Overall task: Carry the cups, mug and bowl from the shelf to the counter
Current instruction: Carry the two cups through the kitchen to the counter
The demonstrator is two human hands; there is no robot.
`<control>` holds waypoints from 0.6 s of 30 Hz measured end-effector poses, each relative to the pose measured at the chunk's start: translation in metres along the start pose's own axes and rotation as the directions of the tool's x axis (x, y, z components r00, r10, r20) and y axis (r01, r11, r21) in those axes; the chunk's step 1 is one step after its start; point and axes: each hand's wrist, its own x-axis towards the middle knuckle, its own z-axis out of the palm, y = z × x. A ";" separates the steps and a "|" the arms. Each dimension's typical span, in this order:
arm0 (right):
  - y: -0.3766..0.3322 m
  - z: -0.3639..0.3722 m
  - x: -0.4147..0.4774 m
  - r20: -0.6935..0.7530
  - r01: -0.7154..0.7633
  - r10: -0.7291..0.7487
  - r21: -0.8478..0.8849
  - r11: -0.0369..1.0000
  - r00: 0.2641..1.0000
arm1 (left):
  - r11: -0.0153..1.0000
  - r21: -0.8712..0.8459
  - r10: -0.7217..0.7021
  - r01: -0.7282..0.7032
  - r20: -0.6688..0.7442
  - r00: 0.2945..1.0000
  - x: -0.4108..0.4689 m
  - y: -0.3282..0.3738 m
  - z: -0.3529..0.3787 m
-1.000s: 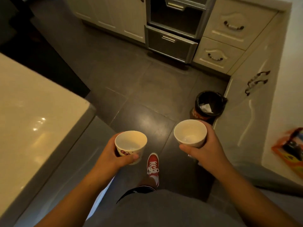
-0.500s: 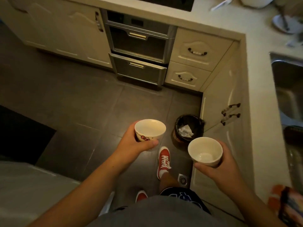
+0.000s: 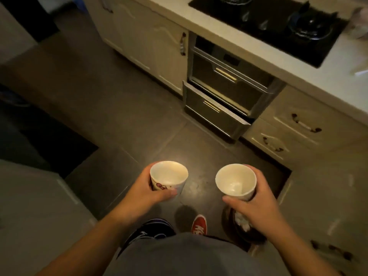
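Observation:
My left hand [image 3: 147, 193] grips a white cup with a red cartoon print [image 3: 168, 176], held upright and empty over the dark floor. My right hand [image 3: 256, 206] grips a plain white cup [image 3: 236, 179], also upright and empty, about a hand's width to the right of the first. Both cups are at waist height in front of me. The pale counter [image 3: 235, 39] runs across the top right, beyond the cups. No mug, bowl or shelf is in view.
A black gas hob [image 3: 278, 22] is set into the counter. Below it is a steel oven with its lower drawer [image 3: 215, 114] slightly out. Cream cabinets [image 3: 147, 42] flank it. A dark bin [image 3: 245, 228] sits under my right hand. A pale surface [image 3: 35, 206] lies at left.
The view has swung left and forward toward the hob counter. The bin has slid from ahead of the cups to beneath my right hand. Both hands still hold their cups.

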 end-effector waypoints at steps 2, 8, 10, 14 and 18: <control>-0.023 0.017 0.047 0.090 0.046 -0.044 -0.023 0.999 0.995 | 1.000 -0.023 -0.004 0.002 -0.081 0.997 0.002 0.003 -0.020; -0.086 0.104 0.170 0.333 0.161 -0.139 -0.039 0.986 0.933 | 0.998 -0.053 -0.038 0.023 -0.299 0.953 0.032 0.002 -0.099; -0.106 0.135 0.202 0.381 0.196 -0.168 -0.035 0.980 0.909 | 0.997 -0.073 -0.048 0.026 -0.330 0.943 0.049 0.004 -0.132; -0.144 0.177 0.257 0.425 0.215 -0.174 -0.049 0.975 0.888 | 0.995 -0.097 -0.050 0.014 -0.382 0.923 0.092 0.021 -0.192; -0.169 0.192 0.299 0.405 0.210 -0.167 -0.064 0.976 0.899 | 0.992 -0.123 -0.016 -0.034 -0.381 0.924 0.143 0.049 -0.239</control>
